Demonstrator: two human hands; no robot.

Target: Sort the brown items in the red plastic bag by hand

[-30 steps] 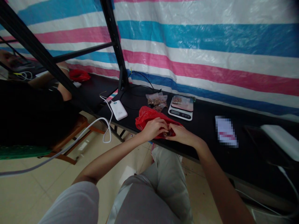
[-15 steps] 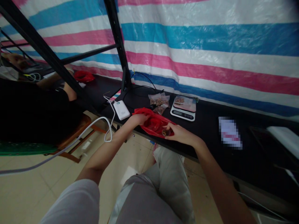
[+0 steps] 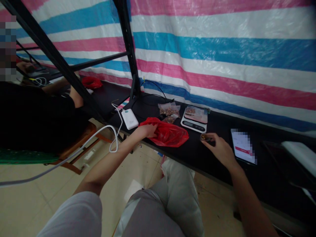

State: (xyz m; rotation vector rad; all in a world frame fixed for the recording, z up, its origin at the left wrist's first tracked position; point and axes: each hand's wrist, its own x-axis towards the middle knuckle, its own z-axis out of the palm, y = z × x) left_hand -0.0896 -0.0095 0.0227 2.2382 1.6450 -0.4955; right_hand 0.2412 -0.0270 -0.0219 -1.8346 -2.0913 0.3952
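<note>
My left hand [image 3: 149,130] grips the near left edge of a red plastic bag [image 3: 170,134], which lies crumpled at the front of the black table. Between the thumb and fingers of my right hand [image 3: 218,146] is a small round cup [image 3: 204,137] with yellow-brown bits inside, held just over the table to the right of the bag. Behind that cup stands a white kitchen scale [image 3: 194,126] with a clear bag [image 3: 194,112] lying on it. Small clear bags of brown pieces [image 3: 169,109] lie behind the red bag.
A white power bank [image 3: 129,119] with a white cable lies left of the red bag. To the right are a phone [image 3: 243,146] and a white object [image 3: 300,156]. A black metal frame [image 3: 128,42] rises at the left, beside a seated person in black [image 3: 37,118].
My right hand has moved right, out of the red bag, carrying the small cup with it. The left hand stays at the bag, which now lies flatter.
</note>
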